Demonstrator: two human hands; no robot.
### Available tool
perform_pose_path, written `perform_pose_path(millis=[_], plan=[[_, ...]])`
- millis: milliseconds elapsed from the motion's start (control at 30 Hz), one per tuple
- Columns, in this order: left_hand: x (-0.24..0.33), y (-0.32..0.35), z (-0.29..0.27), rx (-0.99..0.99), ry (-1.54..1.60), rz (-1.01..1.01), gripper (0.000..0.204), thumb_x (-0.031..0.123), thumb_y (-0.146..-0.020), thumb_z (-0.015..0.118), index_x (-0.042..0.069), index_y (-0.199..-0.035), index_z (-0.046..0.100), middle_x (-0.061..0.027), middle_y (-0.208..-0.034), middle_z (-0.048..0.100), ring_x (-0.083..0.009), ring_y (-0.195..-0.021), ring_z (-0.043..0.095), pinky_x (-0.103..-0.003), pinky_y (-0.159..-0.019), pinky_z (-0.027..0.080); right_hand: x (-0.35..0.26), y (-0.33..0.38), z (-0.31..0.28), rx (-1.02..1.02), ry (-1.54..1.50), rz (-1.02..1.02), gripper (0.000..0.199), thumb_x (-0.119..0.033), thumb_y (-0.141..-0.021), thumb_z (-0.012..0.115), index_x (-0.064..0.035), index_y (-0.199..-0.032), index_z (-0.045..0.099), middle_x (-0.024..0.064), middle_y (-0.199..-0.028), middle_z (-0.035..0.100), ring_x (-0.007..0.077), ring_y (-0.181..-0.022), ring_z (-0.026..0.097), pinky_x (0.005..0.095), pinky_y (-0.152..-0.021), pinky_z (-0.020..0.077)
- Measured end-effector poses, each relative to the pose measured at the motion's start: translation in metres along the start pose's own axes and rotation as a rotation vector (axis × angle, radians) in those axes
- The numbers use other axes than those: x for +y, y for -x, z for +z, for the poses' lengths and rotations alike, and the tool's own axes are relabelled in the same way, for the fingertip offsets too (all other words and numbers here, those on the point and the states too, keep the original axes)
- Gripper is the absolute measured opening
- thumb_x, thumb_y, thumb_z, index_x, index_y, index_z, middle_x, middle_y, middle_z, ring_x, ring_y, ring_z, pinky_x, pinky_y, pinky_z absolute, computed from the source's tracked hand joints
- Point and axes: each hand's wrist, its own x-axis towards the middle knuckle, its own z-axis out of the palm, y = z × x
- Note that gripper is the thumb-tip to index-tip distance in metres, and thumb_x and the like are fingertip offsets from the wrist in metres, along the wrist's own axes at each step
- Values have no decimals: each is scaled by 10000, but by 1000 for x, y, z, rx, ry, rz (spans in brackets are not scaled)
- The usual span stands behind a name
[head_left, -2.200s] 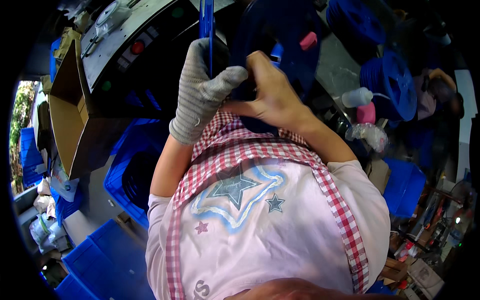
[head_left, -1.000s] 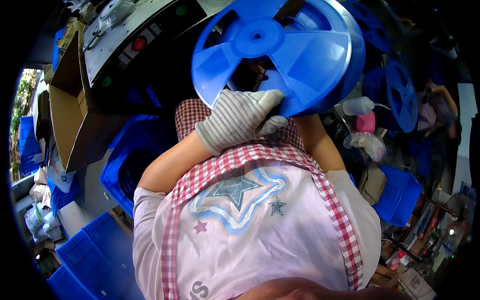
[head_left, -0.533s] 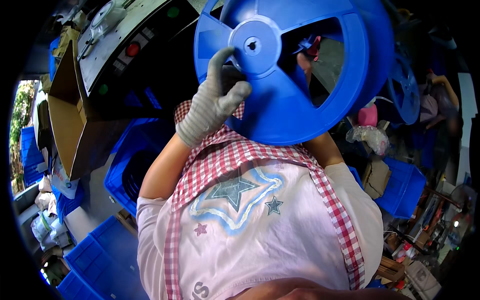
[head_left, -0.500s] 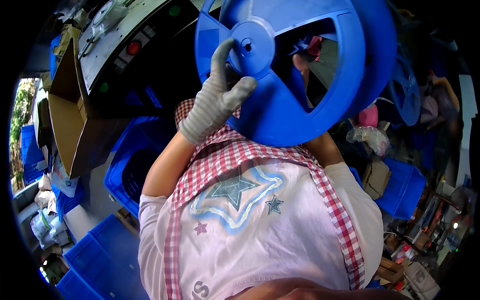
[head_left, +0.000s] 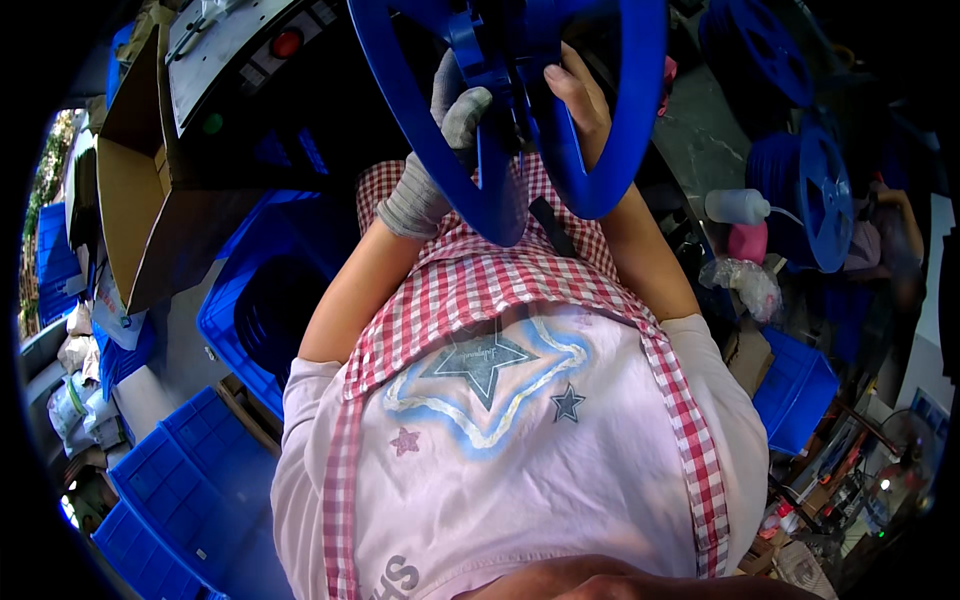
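A large blue plastic reel [head_left: 640, 90] is held up at the top middle, turned so that its two round flanges stand side by side with a gap between them. My left hand [head_left: 440, 150], in a grey striped knit glove, grips the left flange near the hub, its thumb showing through an opening. Bare fingers of my right hand [head_left: 582, 95] close on the right flange, thumb on the inner side. Part of the reel runs out of the picture at the top. A dark strip [head_left: 551, 226] hangs below it, in front of the red checked apron [head_left: 480, 285].
More blue reels [head_left: 825, 190] stand at the right, by a white bottle [head_left: 738, 206] and a clear plastic bag [head_left: 750, 287]. A cardboard box [head_left: 130, 200] and a machine panel with a red button [head_left: 286, 43] are on the left. Blue crates [head_left: 190, 490] stand lower left.
The reel has turned from showing its broad face to nearly edge-on and has shifted left. My right hand, mostly hidden behind it before, now shows. Both hands keep their hold.
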Motion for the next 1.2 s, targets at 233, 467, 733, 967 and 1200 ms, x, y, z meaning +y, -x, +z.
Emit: perform_pose_path(millis=[233,467,733,967,1200], plan=[[5,8,0,101,-114,80,777,286,-899,625,162,-1503,153,-20,-936,595,-110,-775,593,-278,-753,541,17,-5,1,-23,256,-110,645,-455,-866,565,-24,-1339,484,118,-1016,547,173,-922,569,272,-796,465],[-25,-1,-24,31,-129,191,691,204,-955,539,131,-1511,136,-75,-1136,579,-124,-1004,587,-262,-904,494,25,-10,0,-61,185,-89,640,-436,-871,568,-17,-1346,473,83,-953,573,141,-849,575,254,-764,465],[-22,-1,-23,5,-149,232,720,190,-939,547,126,-1514,118,-96,-1161,573,-138,-1018,590,-270,-897,498,6,-4,8,-83,149,-47,626,-398,-870,585,-27,-1358,455,60,-907,577,113,-813,572,237,-746,468],[-16,1,-27,3,-125,154,734,197,-943,549,122,-1516,96,-106,-1164,583,-143,-1009,597,-276,-896,506,-1,-5,10,-106,132,-36,621,-379,-863,614,-33,-1353,457,60,-904,577,118,-826,570,252,-749,475],[-19,-1,-36,13,-138,142,798,264,-930,584,116,-1518,66,-85,-1121,585,-95,-933,582,-242,-832,505,1,-9,15,-108,196,-36,615,-386,-871,603,-31,-1351,457,49,-888,568,111,-818,555,255,-750,464]])
